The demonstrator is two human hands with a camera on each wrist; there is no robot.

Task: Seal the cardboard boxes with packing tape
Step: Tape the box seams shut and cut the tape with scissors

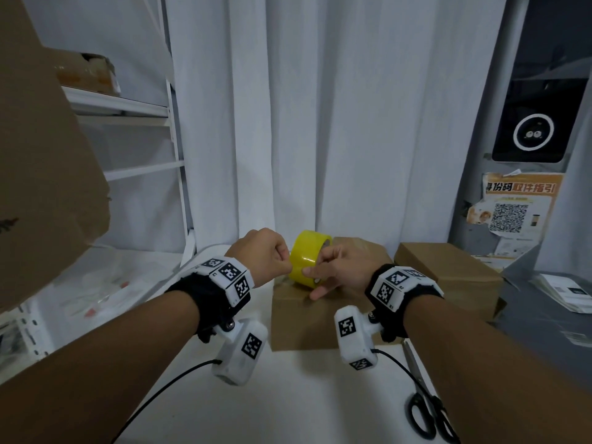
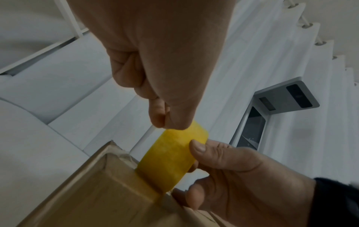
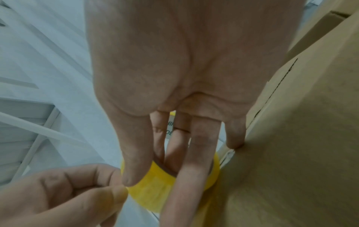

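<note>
A yellow roll of packing tape (image 1: 304,253) (image 2: 169,156) (image 3: 149,193) stands on edge on a small brown cardboard box (image 1: 301,325) (image 2: 97,196) (image 3: 291,153) on the white table. My right hand (image 1: 312,280) (image 3: 155,173) grips the roll, thumb on the outer face and fingers through the core. My left hand (image 1: 288,265) (image 2: 165,122), fingers curled, pinches the tape at the roll's outer surface with thumb and forefinger. No length of tape is drawn out.
A second closed cardboard box (image 1: 448,270) sits to the right. Black scissors (image 1: 429,411) lie on the table (image 1: 304,395) at the near right. A big cardboard sheet (image 1: 41,155) and a white shelf rack (image 1: 134,107) stand left. White curtain behind.
</note>
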